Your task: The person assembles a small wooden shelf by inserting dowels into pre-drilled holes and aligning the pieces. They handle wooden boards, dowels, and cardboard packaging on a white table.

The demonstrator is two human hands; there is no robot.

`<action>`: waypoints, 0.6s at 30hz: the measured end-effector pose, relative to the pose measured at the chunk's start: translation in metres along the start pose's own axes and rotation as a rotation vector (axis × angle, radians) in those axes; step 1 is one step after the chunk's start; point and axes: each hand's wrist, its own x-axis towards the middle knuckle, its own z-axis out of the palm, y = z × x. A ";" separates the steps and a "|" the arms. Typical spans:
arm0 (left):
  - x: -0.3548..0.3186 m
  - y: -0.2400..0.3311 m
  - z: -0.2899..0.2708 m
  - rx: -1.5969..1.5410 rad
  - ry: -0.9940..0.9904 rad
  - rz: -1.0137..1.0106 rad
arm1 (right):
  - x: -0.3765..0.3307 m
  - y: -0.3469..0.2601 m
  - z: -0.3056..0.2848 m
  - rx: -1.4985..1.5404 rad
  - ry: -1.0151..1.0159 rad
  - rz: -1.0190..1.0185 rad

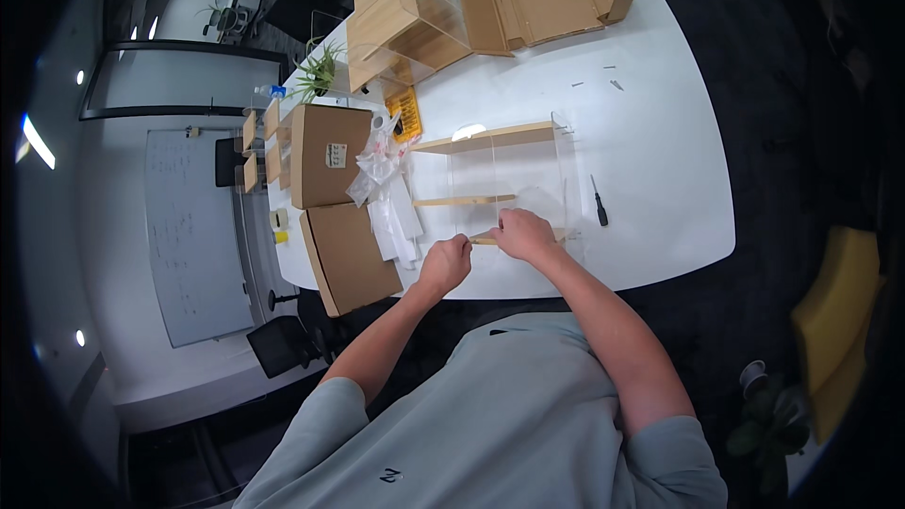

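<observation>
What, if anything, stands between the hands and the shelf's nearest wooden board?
Nothing visible: the right hand covers part of the nearest board, and the left hand is beside its left end. The screwdriver lies off to the right, out of the way.

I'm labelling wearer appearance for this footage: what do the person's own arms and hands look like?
The left hand and right hand are bare, with no gloves, watch or cables visible. Both forearms are uncovered below plain, loose, short grey-green sleeves, part of a shirt with a small dark mark.
</observation>
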 end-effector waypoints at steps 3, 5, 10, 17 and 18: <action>0.001 0.002 -0.002 0.060 -0.016 0.004 | 0.000 0.002 0.003 0.008 0.030 0.005; 0.000 0.004 -0.002 0.129 -0.036 0.020 | 0.001 0.003 0.006 0.010 0.053 0.002; 0.001 0.001 -0.006 0.349 -0.111 0.221 | 0.000 0.002 0.002 -0.005 0.014 -0.012; 0.031 -0.021 -0.032 0.812 -0.139 1.021 | 0.002 0.000 0.004 0.018 0.004 -0.001; 0.039 -0.019 -0.037 0.812 -0.146 1.078 | 0.003 0.001 0.004 0.022 0.009 0.001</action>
